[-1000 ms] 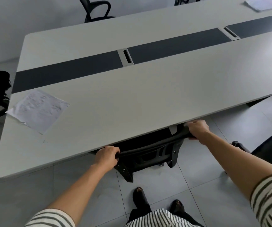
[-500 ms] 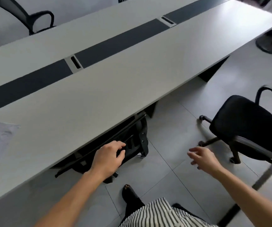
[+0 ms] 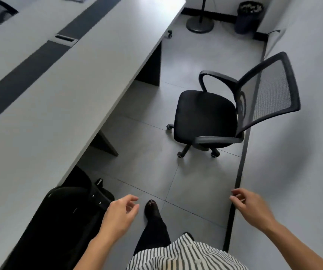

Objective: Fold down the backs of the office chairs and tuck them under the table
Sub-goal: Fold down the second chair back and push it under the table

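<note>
Looks like one folded chair (image 3: 67, 215) is already tucked under the desk (image 3: 63, 106) edge by the left hand (image 3: 120, 213), both hands loose and empty, right hand (image 3: 251, 208) too, so next up is probably the upright chair (image 3: 207, 115) standing well ahead, back needing folding.

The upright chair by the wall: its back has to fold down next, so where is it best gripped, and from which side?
Probably the top rim of the mesh backrest, one hand near each upper corner, approached from behind. The upright chair faces the table, so its back tips forward over the seat. Both hands, left hand and right hand, are open and empty.
</note>
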### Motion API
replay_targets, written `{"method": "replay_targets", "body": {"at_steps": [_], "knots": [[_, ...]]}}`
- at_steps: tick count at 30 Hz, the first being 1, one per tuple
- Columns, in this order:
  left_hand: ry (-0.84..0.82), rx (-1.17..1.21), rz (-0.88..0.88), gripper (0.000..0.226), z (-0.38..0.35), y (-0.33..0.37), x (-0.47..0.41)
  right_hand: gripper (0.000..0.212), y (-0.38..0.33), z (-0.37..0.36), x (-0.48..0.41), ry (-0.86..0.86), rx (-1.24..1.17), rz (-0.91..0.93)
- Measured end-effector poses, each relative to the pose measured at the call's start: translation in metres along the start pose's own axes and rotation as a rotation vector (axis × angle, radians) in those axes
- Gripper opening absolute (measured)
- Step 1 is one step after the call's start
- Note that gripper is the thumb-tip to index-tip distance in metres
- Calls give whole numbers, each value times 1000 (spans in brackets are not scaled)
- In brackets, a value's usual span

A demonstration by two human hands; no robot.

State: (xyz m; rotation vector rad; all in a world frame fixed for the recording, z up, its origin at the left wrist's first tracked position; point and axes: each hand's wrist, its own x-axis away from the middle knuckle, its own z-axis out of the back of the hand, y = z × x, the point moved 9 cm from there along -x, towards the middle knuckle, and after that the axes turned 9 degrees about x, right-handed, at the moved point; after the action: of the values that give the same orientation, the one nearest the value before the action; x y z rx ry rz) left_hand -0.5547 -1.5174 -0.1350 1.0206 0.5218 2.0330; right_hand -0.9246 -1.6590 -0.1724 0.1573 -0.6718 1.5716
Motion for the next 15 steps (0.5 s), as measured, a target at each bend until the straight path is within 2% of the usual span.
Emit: {"method": "replay_targets", "body": {"at_steps": [6, 15], "knots": [[-86, -48, -159, 16, 4, 86, -101, 26, 21, 44, -37, 171, -130, -155], [-267, -142, -432, 16, -8, 258, -235, 25, 23, 117, -67, 391, -379, -385]]}}
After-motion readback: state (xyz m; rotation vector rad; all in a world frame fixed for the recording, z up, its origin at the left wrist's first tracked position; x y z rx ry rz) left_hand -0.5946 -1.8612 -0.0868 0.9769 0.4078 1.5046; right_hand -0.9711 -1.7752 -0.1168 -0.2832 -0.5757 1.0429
